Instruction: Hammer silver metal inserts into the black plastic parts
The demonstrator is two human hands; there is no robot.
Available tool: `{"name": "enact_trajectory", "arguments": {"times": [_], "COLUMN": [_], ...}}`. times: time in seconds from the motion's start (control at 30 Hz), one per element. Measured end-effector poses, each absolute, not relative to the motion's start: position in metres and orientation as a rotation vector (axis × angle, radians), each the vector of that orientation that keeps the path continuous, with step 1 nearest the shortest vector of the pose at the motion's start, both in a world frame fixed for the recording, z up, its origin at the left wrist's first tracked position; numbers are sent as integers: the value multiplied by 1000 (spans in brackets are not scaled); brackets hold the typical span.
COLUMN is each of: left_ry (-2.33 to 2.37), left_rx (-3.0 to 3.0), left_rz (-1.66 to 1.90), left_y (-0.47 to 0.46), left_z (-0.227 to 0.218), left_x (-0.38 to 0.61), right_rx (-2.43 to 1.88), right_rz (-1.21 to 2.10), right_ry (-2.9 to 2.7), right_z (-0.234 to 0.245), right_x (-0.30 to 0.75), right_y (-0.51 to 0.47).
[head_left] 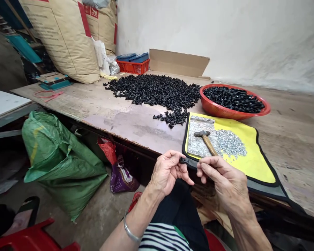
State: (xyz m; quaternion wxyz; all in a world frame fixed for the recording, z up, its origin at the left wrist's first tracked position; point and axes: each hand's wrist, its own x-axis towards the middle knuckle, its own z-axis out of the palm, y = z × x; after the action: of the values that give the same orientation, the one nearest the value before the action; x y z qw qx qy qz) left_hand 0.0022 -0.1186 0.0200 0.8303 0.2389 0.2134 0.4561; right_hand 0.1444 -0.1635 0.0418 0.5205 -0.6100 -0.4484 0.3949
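My left hand (170, 172) pinches a small black plastic part (183, 160) between thumb and forefinger, just off the table's front edge. Close to its right, my right hand (222, 177) has thumb and forefinger pressed together; whatever they hold, if anything, is too small to make out. Beyond both hands lies a yellow mat (253, 153) with black edging. On it are a flat grey block (197, 141), a hammer (206, 139) with a wooden handle resting across the block, and a heap of small shiny metal pieces (230, 143).
A large pile of black parts (159, 90) covers the table's middle; a red bowl (211, 108) of black parts stands right. Behind are a red basket (133, 67), cardboard (179, 62) and big paper sacks (60, 38). A green sack (60, 160) stands on the floor at left.
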Motion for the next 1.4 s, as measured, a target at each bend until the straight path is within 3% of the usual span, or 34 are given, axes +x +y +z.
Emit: {"name": "enact_trajectory", "arguments": {"times": [0.67, 1.0, 1.4], "left_ry": [706, 821, 808], "left_rx": [603, 654, 626], "left_rz": [1078, 1079, 1095], "left_y": [-124, -131, -134], "left_z": [19, 24, 24], "left_x": [10, 17, 16], "right_rx": [-1326, -1445, -1319], "right_rz": [893, 653, 1189], "right_ry": [-1069, -1177, -744], "right_z": [24, 32, 28], "right_x": [142, 130, 127], "right_y": [-164, -162, -154]}}
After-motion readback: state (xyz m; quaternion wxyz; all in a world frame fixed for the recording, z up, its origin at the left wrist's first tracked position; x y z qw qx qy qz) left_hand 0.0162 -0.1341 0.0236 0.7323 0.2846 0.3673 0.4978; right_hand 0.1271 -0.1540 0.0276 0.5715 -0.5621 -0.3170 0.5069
